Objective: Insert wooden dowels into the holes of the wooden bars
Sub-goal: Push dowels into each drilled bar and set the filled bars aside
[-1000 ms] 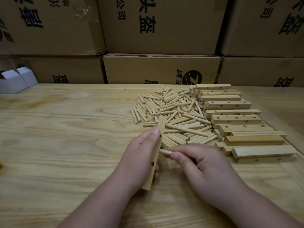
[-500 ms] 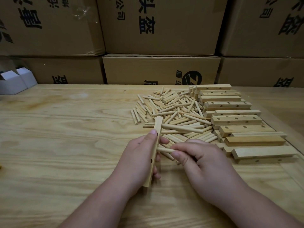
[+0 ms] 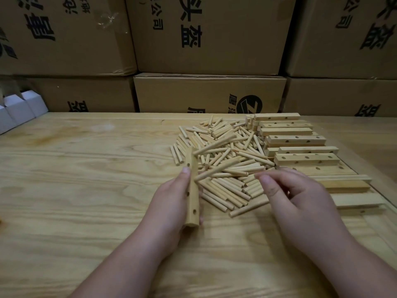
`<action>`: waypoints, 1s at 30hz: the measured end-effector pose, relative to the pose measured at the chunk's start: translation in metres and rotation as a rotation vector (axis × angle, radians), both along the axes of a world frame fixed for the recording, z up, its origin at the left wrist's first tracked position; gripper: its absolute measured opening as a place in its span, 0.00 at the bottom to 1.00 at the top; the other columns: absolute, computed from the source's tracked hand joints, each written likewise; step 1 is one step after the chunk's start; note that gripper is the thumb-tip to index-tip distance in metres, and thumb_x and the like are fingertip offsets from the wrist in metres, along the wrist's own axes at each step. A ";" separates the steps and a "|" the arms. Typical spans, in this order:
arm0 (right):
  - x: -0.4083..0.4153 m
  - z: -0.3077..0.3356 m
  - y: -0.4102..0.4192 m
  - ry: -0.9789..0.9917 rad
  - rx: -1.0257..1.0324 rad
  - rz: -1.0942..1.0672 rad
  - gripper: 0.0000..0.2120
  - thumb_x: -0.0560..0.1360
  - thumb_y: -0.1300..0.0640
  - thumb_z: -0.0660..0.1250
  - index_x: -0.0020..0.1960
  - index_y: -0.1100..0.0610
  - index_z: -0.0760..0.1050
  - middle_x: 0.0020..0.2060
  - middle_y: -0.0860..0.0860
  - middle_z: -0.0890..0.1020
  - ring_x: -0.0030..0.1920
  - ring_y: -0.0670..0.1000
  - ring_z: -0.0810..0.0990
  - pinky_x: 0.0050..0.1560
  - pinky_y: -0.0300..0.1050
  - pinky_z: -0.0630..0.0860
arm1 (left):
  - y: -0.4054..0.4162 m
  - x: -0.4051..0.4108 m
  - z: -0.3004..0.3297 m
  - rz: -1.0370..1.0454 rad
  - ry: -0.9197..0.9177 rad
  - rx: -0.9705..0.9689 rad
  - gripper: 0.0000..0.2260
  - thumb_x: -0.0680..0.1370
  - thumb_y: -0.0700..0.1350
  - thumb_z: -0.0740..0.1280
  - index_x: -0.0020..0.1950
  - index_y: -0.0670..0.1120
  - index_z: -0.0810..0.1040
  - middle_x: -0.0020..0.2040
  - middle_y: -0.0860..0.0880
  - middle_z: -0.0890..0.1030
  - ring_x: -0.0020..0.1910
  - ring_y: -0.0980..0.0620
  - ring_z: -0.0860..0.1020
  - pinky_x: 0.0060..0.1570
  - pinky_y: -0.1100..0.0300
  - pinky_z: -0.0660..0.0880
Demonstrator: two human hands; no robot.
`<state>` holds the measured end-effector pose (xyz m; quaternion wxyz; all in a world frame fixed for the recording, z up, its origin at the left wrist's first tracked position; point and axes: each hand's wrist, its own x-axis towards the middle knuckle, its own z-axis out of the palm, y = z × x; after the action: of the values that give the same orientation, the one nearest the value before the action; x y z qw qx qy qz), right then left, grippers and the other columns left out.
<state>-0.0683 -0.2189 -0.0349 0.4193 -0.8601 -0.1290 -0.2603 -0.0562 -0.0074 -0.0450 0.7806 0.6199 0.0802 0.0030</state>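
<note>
My left hand [image 3: 171,203] grips a wooden bar [image 3: 193,196] that stands nearly upright on the table, its round holes facing me. One dowel [image 3: 214,172] sticks out of the bar's right side, just beside my left thumb tip, and points over the dowel pile [image 3: 225,160]. My right hand [image 3: 300,203] hovers over the pile's near right part with thumb and fingers loosely bent and nothing plainly held in them. To the right, bars with holes [image 3: 300,160] lie stacked in rows.
The wooden table [image 3: 86,168] spreads wide to the left. Stacked cardboard boxes [image 3: 206,93] wall off the back edge. Small white boxes [image 3: 19,108] sit at the far left. The table's right edge runs close behind the stacked bars.
My right hand pinched a dowel against the bar's side; it has let go and drawn back right over the pile. The dowel stays in the bar. The bar has moved slightly left.
</note>
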 end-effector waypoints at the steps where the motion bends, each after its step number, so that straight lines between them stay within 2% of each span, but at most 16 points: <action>1: 0.002 0.000 -0.004 0.049 -0.089 -0.022 0.07 0.79 0.51 0.67 0.50 0.46 0.84 0.42 0.37 0.80 0.49 0.33 0.76 0.45 0.23 0.68 | 0.002 0.002 0.000 0.005 0.013 -0.050 0.22 0.84 0.56 0.59 0.49 0.44 0.87 0.33 0.48 0.76 0.25 0.53 0.71 0.23 0.59 0.71; 4: 0.004 -0.003 -0.009 0.248 -0.347 -0.039 0.06 0.78 0.48 0.68 0.52 0.42 0.83 0.45 0.36 0.74 0.48 0.35 0.74 0.46 0.30 0.71 | 0.004 0.002 0.003 -0.035 0.020 -0.126 0.23 0.85 0.58 0.55 0.51 0.49 0.88 0.30 0.50 0.73 0.25 0.54 0.68 0.22 0.59 0.68; 6: 0.005 -0.005 -0.006 0.333 -0.472 -0.035 0.07 0.78 0.47 0.68 0.55 0.41 0.81 0.46 0.37 0.71 0.49 0.38 0.73 0.50 0.37 0.73 | 0.005 0.000 0.004 -0.060 0.020 -0.141 0.23 0.85 0.59 0.54 0.52 0.51 0.88 0.30 0.50 0.72 0.25 0.53 0.67 0.21 0.60 0.67; 10: 0.003 -0.005 0.000 0.341 -0.598 -0.009 0.05 0.78 0.45 0.67 0.52 0.39 0.79 0.47 0.36 0.69 0.54 0.40 0.66 0.58 0.40 0.68 | 0.004 0.000 0.003 -0.077 0.019 -0.173 0.23 0.85 0.57 0.54 0.55 0.47 0.86 0.30 0.48 0.72 0.24 0.52 0.65 0.21 0.64 0.64; 13: 0.001 -0.004 0.003 0.320 -0.659 -0.014 0.03 0.79 0.44 0.65 0.51 0.38 0.77 0.48 0.35 0.67 0.55 0.41 0.63 0.57 0.42 0.62 | 0.004 0.000 0.001 -0.094 -0.021 -0.143 0.19 0.85 0.53 0.55 0.56 0.47 0.84 0.31 0.47 0.72 0.23 0.52 0.66 0.21 0.64 0.62; 16: -0.001 -0.004 0.007 0.268 -0.611 0.000 0.01 0.80 0.46 0.63 0.49 0.38 0.73 0.51 0.34 0.68 0.57 0.42 0.63 0.57 0.43 0.59 | 0.002 0.002 -0.002 -0.087 -0.071 -0.043 0.17 0.85 0.53 0.57 0.56 0.51 0.85 0.33 0.48 0.74 0.24 0.52 0.67 0.24 0.62 0.65; 19: -0.003 -0.003 0.010 0.178 -0.520 0.052 0.05 0.80 0.48 0.63 0.48 0.38 0.70 0.48 0.32 0.72 0.55 0.39 0.66 0.56 0.42 0.58 | 0.000 0.002 -0.005 -0.069 -0.092 0.011 0.15 0.85 0.55 0.58 0.55 0.56 0.85 0.34 0.49 0.76 0.26 0.53 0.70 0.25 0.60 0.68; 21: -0.005 -0.003 0.012 0.139 -0.414 0.111 0.06 0.79 0.49 0.64 0.48 0.37 0.71 0.46 0.30 0.75 0.55 0.36 0.69 0.54 0.35 0.61 | 0.000 0.001 -0.006 -0.065 -0.094 0.056 0.15 0.84 0.58 0.58 0.55 0.59 0.85 0.35 0.51 0.78 0.28 0.54 0.73 0.26 0.58 0.70; 23: -0.007 -0.005 0.014 0.114 -0.311 0.182 0.05 0.78 0.51 0.67 0.48 0.40 0.75 0.48 0.32 0.76 0.53 0.36 0.73 0.51 0.30 0.67 | 0.001 0.001 -0.007 -0.065 -0.099 0.083 0.15 0.84 0.60 0.57 0.55 0.61 0.84 0.35 0.52 0.79 0.29 0.55 0.75 0.26 0.57 0.72; 27: -0.011 -0.006 0.016 0.079 -0.231 0.305 0.05 0.76 0.54 0.71 0.49 0.44 0.80 0.44 0.36 0.78 0.50 0.40 0.78 0.45 0.29 0.71 | 0.001 -0.001 -0.007 -0.072 -0.105 0.124 0.16 0.84 0.62 0.56 0.57 0.63 0.83 0.35 0.54 0.80 0.29 0.58 0.76 0.26 0.58 0.73; 30: -0.012 -0.007 0.018 0.072 -0.189 0.337 0.04 0.76 0.52 0.70 0.49 0.43 0.81 0.43 0.38 0.79 0.48 0.41 0.78 0.42 0.29 0.72 | 0.001 -0.001 -0.006 -0.068 -0.105 0.159 0.16 0.83 0.63 0.55 0.57 0.65 0.83 0.37 0.53 0.80 0.31 0.58 0.77 0.27 0.58 0.74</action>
<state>-0.0804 -0.2006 -0.0417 0.3788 -0.8705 -0.2799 -0.1424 -0.0574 -0.0066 -0.0513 0.7317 0.6812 0.0177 0.0152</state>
